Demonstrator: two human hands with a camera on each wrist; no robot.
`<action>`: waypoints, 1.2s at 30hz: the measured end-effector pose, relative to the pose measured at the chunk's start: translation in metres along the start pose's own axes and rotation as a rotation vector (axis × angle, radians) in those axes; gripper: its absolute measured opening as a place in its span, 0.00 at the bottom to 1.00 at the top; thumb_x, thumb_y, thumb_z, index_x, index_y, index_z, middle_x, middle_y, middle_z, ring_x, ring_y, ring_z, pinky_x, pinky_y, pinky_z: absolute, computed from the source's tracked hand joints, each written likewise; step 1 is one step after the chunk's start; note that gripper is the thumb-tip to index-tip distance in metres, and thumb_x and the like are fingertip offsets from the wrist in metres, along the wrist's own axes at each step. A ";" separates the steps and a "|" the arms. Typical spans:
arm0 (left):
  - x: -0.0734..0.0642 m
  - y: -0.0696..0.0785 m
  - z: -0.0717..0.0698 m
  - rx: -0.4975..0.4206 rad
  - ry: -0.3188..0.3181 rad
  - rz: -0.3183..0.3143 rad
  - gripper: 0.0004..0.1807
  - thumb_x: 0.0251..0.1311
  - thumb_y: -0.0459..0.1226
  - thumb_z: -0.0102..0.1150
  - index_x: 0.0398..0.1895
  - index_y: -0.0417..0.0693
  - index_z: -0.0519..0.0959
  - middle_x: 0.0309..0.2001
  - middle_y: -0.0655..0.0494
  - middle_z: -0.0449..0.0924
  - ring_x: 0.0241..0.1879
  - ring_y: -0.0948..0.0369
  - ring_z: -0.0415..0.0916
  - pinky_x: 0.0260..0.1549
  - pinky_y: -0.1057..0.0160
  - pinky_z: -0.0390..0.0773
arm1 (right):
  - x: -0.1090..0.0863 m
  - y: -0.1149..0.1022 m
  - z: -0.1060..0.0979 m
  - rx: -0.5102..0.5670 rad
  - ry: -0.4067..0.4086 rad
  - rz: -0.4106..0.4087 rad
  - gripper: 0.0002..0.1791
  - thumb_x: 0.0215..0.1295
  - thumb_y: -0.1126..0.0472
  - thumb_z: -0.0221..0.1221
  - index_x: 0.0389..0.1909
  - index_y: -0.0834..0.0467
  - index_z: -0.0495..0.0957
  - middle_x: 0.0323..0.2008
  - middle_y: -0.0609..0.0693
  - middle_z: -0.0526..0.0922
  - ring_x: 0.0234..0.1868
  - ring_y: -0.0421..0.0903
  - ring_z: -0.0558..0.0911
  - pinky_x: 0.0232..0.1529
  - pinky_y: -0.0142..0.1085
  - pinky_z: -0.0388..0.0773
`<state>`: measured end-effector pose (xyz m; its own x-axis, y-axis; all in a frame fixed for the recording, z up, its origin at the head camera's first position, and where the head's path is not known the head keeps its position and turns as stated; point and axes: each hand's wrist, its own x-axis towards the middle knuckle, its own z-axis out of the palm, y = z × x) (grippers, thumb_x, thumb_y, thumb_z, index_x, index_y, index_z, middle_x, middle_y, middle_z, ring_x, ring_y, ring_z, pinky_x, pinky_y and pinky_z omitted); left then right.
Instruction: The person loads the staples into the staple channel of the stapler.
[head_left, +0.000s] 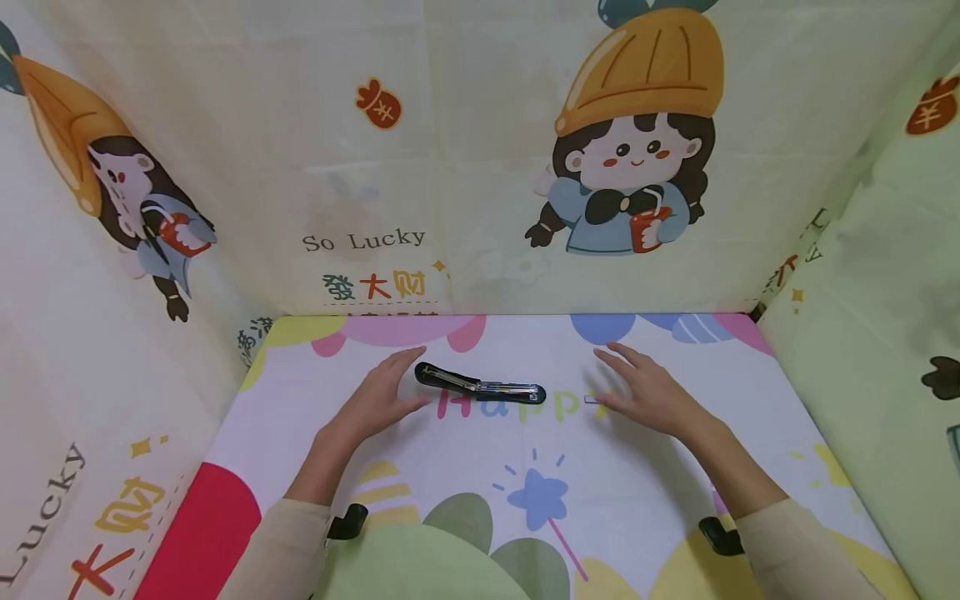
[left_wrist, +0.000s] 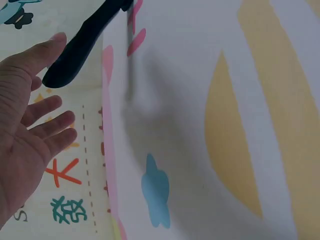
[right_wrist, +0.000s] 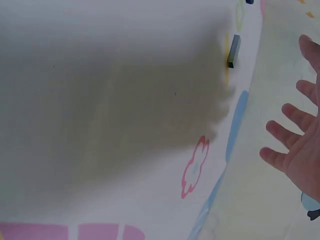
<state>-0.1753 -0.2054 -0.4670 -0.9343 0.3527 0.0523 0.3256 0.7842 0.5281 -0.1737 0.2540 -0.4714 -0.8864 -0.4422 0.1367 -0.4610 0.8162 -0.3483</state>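
Observation:
A black stapler (head_left: 480,387), folded wide apart so its metal inside shows, lies across the printed lettering in the head view. Just left of it is my left hand (head_left: 386,396), fingers spread and relaxed, thumb toward the stapler's end. The left wrist view shows that dark stapler end (left_wrist: 75,60) near the thumb, and the palm (left_wrist: 22,145) holds nothing. A small strip of staples (head_left: 591,400) lies farther right, by the thumb of my right hand (head_left: 648,392). In the right wrist view the staple strip (right_wrist: 234,51) stands apart from the loosely spread right fingers (right_wrist: 285,135).
A patterned cloth covers the table (head_left: 637,475). Upright cloth-covered walls stand at the back (head_left: 480,183), the left and the right (head_left: 862,317). Dark wrist-camera mounts (head_left: 347,522) sit at both sleeves.

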 end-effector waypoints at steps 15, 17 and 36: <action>0.010 0.002 0.013 -0.309 0.043 -0.036 0.38 0.59 0.25 0.71 0.74 0.43 0.69 0.68 0.38 0.75 0.63 0.40 0.78 0.56 0.46 0.82 | 0.005 0.003 0.019 0.218 -0.042 0.017 0.39 0.65 0.50 0.70 0.73 0.61 0.70 0.71 0.64 0.70 0.71 0.69 0.68 0.67 0.67 0.67; 0.012 0.002 0.015 -0.326 0.047 -0.039 0.37 0.59 0.24 0.70 0.73 0.42 0.70 0.65 0.38 0.76 0.61 0.40 0.79 0.54 0.48 0.84 | 0.006 0.005 0.021 0.217 -0.035 0.007 0.38 0.65 0.51 0.71 0.72 0.61 0.71 0.69 0.64 0.72 0.70 0.68 0.70 0.67 0.66 0.68; 0.017 0.002 0.022 -0.452 0.073 -0.169 0.26 0.64 0.25 0.65 0.66 0.42 0.76 0.64 0.43 0.78 0.58 0.42 0.82 0.58 0.47 0.82 | 0.010 0.014 0.045 0.318 -0.041 0.099 0.25 0.60 0.59 0.74 0.59 0.59 0.82 0.51 0.52 0.84 0.48 0.50 0.81 0.51 0.43 0.81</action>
<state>-0.1874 -0.1869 -0.4834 -0.9817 0.1900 -0.0154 0.0876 0.5214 0.8488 -0.1876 0.2442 -0.5164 -0.9209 -0.3863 0.0521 -0.3303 0.7024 -0.6305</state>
